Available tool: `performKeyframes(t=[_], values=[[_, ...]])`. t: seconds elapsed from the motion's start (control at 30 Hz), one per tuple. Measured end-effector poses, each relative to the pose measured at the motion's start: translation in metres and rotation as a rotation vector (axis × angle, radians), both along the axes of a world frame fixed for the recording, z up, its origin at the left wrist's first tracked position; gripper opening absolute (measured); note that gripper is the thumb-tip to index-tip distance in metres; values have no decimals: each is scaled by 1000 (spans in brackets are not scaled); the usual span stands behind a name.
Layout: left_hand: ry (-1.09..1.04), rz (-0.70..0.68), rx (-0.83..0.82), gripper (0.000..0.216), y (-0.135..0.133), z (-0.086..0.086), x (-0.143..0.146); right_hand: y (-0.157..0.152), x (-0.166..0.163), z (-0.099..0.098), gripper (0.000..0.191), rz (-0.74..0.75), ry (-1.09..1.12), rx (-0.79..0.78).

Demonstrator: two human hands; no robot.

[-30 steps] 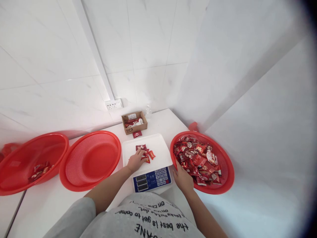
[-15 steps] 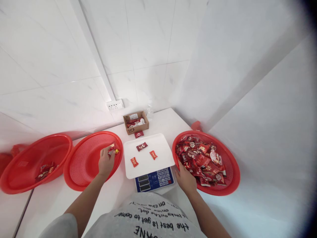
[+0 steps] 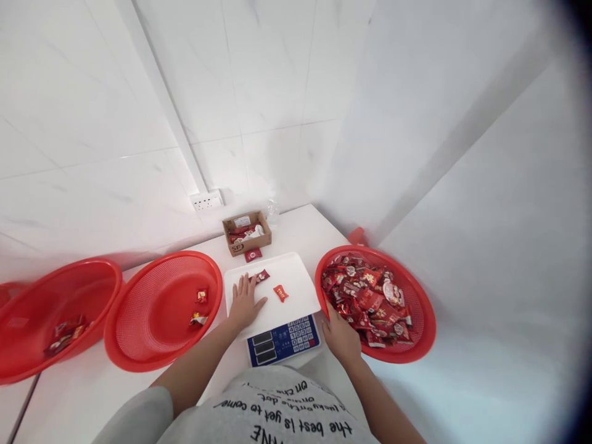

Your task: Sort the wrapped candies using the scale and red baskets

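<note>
My left hand lies over the left part of the white scale pan with its fingers spread. Its fingertips are at a dark red wrapped candy. To the right on the pan is a bright red wrapped candy. Below the pan shows the scale's blue keypad panel. My right hand grips the near left rim of a red plastic basket filled with wrapped candies. Two small candies rest in the middle red basket.
Another red basket at far left holds a few wrapped candies. Behind the scale stands a small cardboard box of packets, with a red packet before it. A wall socket is at the back.
My left hand has moved right, from the middle basket to the scale pan. Two candies now lie in that basket. My right hand stays at the full basket's rim.
</note>
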State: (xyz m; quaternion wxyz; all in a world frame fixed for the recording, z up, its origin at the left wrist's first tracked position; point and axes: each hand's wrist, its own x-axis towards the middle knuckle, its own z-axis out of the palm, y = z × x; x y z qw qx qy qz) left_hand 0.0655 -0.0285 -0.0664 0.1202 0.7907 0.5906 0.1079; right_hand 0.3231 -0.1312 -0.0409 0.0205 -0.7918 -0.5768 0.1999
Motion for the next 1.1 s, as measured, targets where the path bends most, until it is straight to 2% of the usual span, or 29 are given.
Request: performKeyframes(t=[0.07, 0.17, 0.27, 0.4, 0.57, 0.8, 0.93, 1.1], values=[[14, -17, -10, 71, 14, 1, 14, 0, 0, 0, 53, -7, 1, 11], [47, -145, -24, 71, 25, 5, 33, -1, -1, -1, 54, -9, -1, 29], [55, -304, 23, 57, 24, 9, 45, 0, -1, -2, 53, -9, -7, 21], [8, -479, 89, 46, 16, 14, 46, 0, 0, -3, 52, -13, -15, 21], [35, -444, 83, 32, 8, 17, 42, 0, 1, -6, 53, -15, -4, 23], [45, -364, 45, 25, 3, 16, 39, 1, 2, -6, 56, -13, 26, 30], [49, -345, 3, 26, 1, 20, 47, 0, 1, -6, 57, -15, 37, 36], [84, -389, -86, 29, 5, 28, 67, 0, 1, -6, 57, -15, 28, 27]])
